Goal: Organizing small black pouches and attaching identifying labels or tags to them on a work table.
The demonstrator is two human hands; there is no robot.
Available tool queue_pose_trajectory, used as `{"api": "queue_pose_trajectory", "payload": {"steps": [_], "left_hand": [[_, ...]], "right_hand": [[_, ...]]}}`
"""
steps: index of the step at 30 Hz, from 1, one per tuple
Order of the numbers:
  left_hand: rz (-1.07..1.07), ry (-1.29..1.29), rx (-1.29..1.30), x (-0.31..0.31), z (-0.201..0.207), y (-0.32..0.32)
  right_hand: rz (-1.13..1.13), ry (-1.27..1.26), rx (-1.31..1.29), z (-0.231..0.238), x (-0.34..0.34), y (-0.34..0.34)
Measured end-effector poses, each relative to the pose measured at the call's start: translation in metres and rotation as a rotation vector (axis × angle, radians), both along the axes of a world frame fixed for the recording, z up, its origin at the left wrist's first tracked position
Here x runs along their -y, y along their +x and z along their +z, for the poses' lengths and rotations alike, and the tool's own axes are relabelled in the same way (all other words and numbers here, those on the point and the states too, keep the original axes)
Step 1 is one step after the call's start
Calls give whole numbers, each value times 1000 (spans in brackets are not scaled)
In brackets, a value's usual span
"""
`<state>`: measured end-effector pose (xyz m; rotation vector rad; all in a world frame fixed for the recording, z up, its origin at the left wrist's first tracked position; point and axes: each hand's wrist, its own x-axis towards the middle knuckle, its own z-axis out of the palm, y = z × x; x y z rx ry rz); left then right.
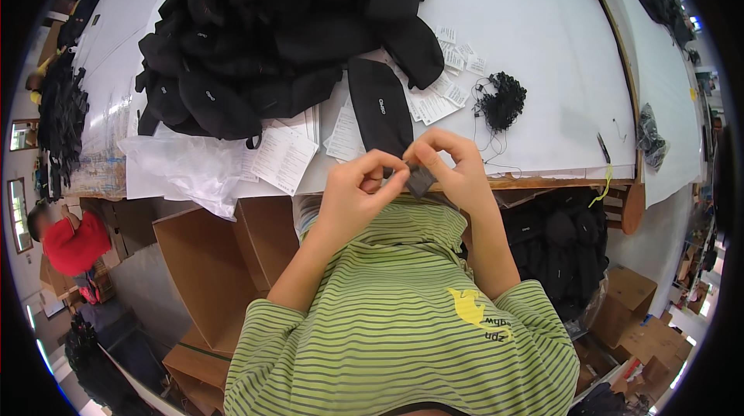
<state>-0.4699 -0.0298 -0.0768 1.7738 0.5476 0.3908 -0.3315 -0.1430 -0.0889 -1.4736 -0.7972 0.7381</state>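
A long black fabric pouch point(377, 102) with a small white print lies at the front edge of the white table, its near end reaching down to my hands. My left hand point(363, 185) is closed in a pinch, thumb and forefinger meeting beside that near end; whatever is between the fingertips is too small to make out. On the other side, my right hand point(459, 172) pinches the near end of the pouch. A dark grey flap point(420, 180) hangs below the right fingertips. The two hands' fingertips almost touch.
A large heap of black pouches point(263, 20) covers the table's far left. Printed paper slips point(283, 156) and clear plastic point(182, 168) lie nearby. To the right are a tangle of black cords point(504, 102) and snips point(604, 148). An open cardboard box point(205, 261) stands below left.
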Motion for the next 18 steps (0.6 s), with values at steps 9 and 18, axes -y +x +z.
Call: {"api": "queue_pose_trajectory", "payload": {"steps": [9, 18], "left_hand": [[-468, 356, 177, 29, 3, 3], [-152, 775, 94, -26, -21, 20]], "right_hand": [[34, -351, 722, -41, -38, 3], [-123, -188, 442, -7, -4, 20]]}}
